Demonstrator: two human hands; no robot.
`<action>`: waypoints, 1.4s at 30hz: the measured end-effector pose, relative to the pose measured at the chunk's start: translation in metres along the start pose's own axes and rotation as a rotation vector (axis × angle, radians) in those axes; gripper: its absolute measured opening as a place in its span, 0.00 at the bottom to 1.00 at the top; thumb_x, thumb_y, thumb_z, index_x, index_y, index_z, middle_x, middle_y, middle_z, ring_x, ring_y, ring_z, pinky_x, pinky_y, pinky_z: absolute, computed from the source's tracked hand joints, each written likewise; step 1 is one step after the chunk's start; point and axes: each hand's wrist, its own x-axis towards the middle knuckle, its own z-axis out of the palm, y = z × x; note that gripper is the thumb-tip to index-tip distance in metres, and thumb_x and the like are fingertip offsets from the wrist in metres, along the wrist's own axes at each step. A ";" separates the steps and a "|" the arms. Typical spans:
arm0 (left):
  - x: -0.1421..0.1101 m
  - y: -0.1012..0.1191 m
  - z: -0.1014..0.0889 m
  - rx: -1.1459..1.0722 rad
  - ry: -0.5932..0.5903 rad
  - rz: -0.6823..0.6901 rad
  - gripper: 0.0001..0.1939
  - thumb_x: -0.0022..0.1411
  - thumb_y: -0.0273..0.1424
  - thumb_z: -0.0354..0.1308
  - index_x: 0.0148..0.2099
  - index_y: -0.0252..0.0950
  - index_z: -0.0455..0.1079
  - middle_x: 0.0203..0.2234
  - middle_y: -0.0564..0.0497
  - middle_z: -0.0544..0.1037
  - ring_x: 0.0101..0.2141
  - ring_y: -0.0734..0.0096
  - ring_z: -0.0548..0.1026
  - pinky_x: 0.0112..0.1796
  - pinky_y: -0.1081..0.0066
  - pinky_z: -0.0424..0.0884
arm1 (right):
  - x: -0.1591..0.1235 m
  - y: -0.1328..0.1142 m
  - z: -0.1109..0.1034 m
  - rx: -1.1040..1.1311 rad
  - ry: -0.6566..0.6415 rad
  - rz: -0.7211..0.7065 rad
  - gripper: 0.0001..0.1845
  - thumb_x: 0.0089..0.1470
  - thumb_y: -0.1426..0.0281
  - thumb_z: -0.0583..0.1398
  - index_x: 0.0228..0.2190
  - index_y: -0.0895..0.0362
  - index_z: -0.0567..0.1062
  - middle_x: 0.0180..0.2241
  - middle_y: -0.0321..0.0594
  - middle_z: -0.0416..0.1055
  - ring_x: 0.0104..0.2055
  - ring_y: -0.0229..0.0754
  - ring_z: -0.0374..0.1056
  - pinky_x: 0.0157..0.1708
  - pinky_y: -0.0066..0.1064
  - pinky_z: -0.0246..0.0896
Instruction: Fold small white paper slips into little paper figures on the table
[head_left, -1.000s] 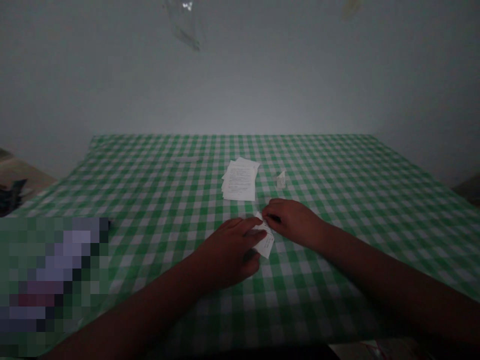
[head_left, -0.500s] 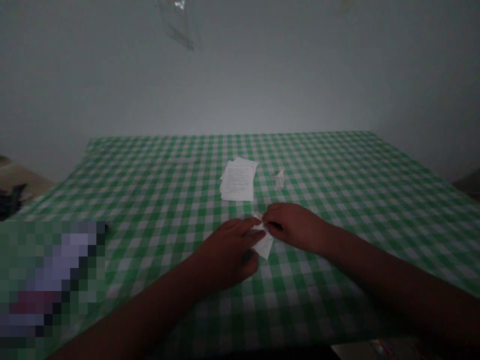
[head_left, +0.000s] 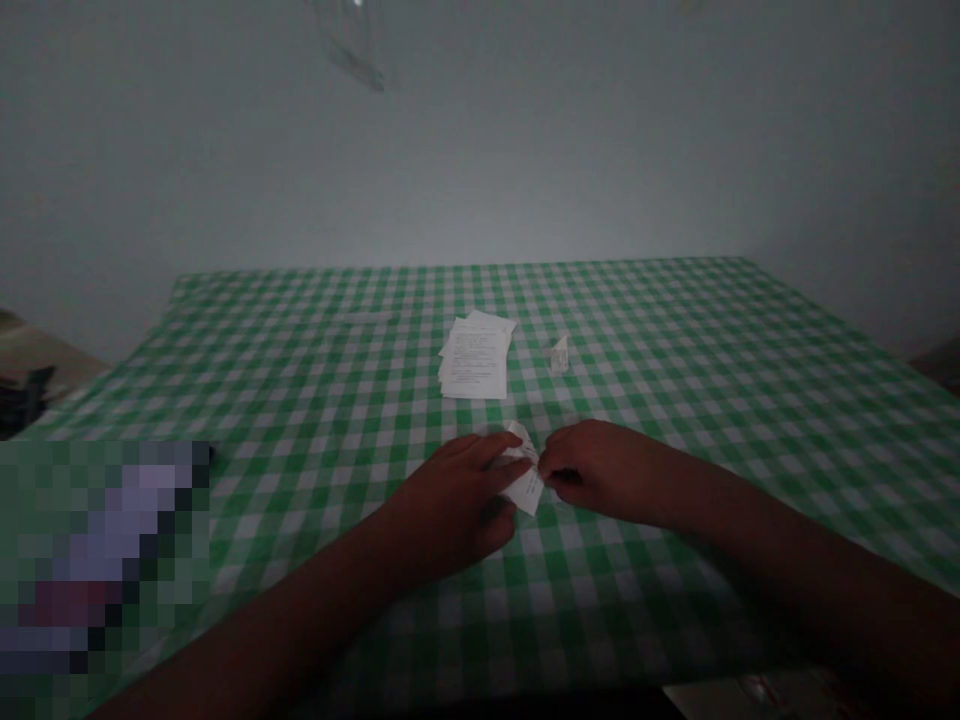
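A small piece of folded printed paper [head_left: 529,492] lies on the checked cloth, partly covered by my fingers. My left hand [head_left: 469,500] rests over its left side, fingers spread and fingertips pressing on the paper. At the right edge of the paper, my right hand [head_left: 592,465] has its thumb and fingers pinched together. The fingertips of both hands almost meet. Beyond them lies a loose stack of printed paper sheets [head_left: 476,360]. To the right of the stack sits another small folded paper piece [head_left: 559,355], with a raised pointed corner.
A green and white checked tablecloth [head_left: 675,340] covers the table, which reaches a pale wall [head_left: 525,150]. A pixelated, bluish long shape [head_left: 120,530] lies at the left front. Something pale and thin, perhaps a strip [head_left: 365,318], lies at the back left.
My right hand has slid down along the paper's right edge, toward me and slightly rightward. My left hand stays in place on the paper. The stack and the other folded piece have not moved.
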 end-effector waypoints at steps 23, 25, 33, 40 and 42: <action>0.006 -0.028 -0.004 -0.120 0.013 0.092 0.09 0.62 0.30 0.60 0.45 0.38 0.71 0.53 0.46 0.72 0.55 0.61 0.69 0.57 0.57 0.62 | -0.008 0.005 -0.010 -0.154 -0.026 -0.061 0.18 0.62 0.71 0.52 0.49 0.51 0.76 0.33 0.40 0.76 0.33 0.40 0.70 0.34 0.30 0.59; 0.005 -0.029 -0.004 -0.109 0.024 0.098 0.14 0.62 0.30 0.60 0.51 0.37 0.69 0.52 0.45 0.73 0.54 0.61 0.69 0.57 0.57 0.62 | -0.008 0.002 -0.008 -0.209 -0.030 -0.056 0.21 0.61 0.71 0.52 0.53 0.48 0.73 0.34 0.40 0.76 0.33 0.41 0.71 0.32 0.30 0.59; 0.002 -0.030 -0.007 -0.022 -0.081 0.102 0.16 0.66 0.30 0.56 0.56 0.41 0.68 0.55 0.48 0.72 0.57 0.63 0.69 0.63 0.51 0.48 | -0.004 0.016 -0.005 -0.288 0.040 0.090 0.22 0.61 0.71 0.53 0.53 0.43 0.74 0.37 0.39 0.78 0.35 0.44 0.73 0.30 0.30 0.59; 0.000 -0.028 -0.009 0.013 -0.114 0.063 0.16 0.67 0.25 0.53 0.54 0.44 0.70 0.56 0.52 0.72 0.60 0.63 0.65 0.63 0.47 0.42 | 0.003 0.014 -0.001 -0.272 0.155 0.083 0.14 0.60 0.72 0.54 0.41 0.56 0.79 0.35 0.43 0.76 0.37 0.45 0.71 0.34 0.33 0.62; 0.000 -0.024 -0.010 0.040 -0.109 0.050 0.18 0.65 0.22 0.52 0.53 0.45 0.71 0.56 0.52 0.72 0.60 0.61 0.65 0.62 0.46 0.43 | 0.005 0.010 0.003 -0.231 0.201 0.013 0.13 0.59 0.74 0.54 0.40 0.58 0.78 0.37 0.44 0.75 0.40 0.45 0.69 0.38 0.34 0.63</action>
